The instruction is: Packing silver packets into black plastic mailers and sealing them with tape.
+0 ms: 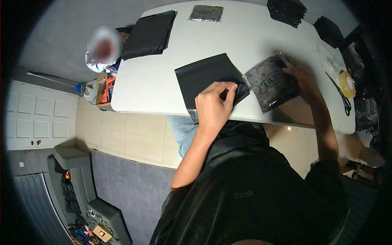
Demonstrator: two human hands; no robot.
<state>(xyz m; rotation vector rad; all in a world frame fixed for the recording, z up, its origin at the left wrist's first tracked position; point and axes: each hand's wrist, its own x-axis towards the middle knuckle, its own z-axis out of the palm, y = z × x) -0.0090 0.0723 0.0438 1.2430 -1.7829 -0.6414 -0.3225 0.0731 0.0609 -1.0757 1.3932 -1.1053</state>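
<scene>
Before me a black plastic mailing bag [205, 73] lies at an angle on the white table [147, 82], its near corner reaching the front edge. My left hand [216, 98] pinches the bag's right edge between thumb and fingers, where the film is folded up. Just to the right, my right hand [295, 73] grips the far side of a folded dark, mottled garment in a clear plastic packet [269, 82]. That packet is tilted, and its left corner meets the bag's edge. My right fingers are partly in shadow, and some are hidden.
A stack of black bags [150, 35] is at the table's left end. Another packed garment [205, 13] lies at the far side, with more black bags [286, 12] at far right. Scissors [340, 92] and a yellowish tape roll [347, 84] lie right. A blurred head [104, 44] appears left.
</scene>
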